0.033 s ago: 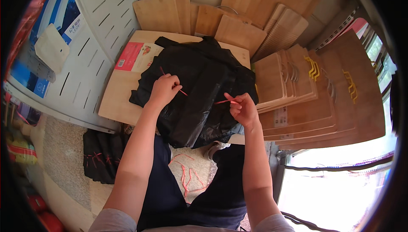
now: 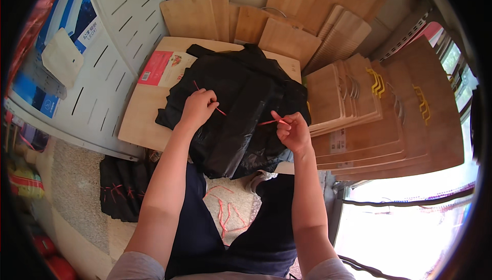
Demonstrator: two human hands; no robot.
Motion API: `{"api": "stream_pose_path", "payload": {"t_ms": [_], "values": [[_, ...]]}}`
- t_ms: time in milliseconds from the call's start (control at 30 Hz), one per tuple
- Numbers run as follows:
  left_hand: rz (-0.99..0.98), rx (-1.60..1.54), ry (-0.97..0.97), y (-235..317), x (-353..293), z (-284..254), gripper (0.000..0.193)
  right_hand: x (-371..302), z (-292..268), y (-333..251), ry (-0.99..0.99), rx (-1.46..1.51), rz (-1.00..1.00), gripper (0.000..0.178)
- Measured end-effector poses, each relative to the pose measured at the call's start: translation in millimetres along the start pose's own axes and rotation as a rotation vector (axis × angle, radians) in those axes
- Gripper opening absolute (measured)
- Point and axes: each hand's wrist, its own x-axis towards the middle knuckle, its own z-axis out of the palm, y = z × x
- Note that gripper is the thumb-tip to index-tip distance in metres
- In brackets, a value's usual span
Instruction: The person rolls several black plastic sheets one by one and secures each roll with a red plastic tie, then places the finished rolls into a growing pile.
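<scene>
A folded stack of black plastic bags (image 2: pixel 243 111) lies on a pale wooden board in front of me. Over its left part, my left hand (image 2: pixel 200 108) is closed with a thin red string (image 2: pixel 221 111) pinched in its fingers; one end sticks up past the knuckles. My right hand (image 2: pixel 293 132), at the stack's right side, also grips a length of red string (image 2: pixel 267 122), thumb and fingers pressed together. Between the hands no string shows across the bags, so I cannot tell whether both lengths are one piece.
Wooden cutting boards (image 2: pixel 189 17) lean at the back; more with yellow handles (image 2: pixel 424 105) stand on the right. A white slotted panel (image 2: pixel 115 59) rises at left. Tied black bundles (image 2: pixel 120 188) and loose red strings (image 2: pixel 223 213) lie on the floor.
</scene>
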Motion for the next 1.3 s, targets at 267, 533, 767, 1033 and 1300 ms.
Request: {"api": "stream_pose_path", "payload": {"t_ms": [267, 533, 767, 1033, 1300], "values": [[-0.532, -1.003, -0.107, -2, 13, 18, 0.011, 0, 11, 11, 0.056, 0.146, -0.162, 0.021], [-0.441, -0.994, -0.148, 13, 9, -2, 0.014, 3, 22, 30, 0.007, -0.745, -0.563, 0.019], [-0.010, -0.538, -0.180, 73, -7, 0, 0.014, 17, 52, 61, -0.009, -0.791, -0.556, 0.021], [0.159, -0.147, -0.148, 108, -3, 12, 0.010, 19, 49, 72, -0.157, -0.965, -0.436, 0.016], [-0.057, -0.847, -0.100, 78, 13, 2, 0.035, 19, 51, 47, -0.239, -0.632, -0.209, 0.022]]}}
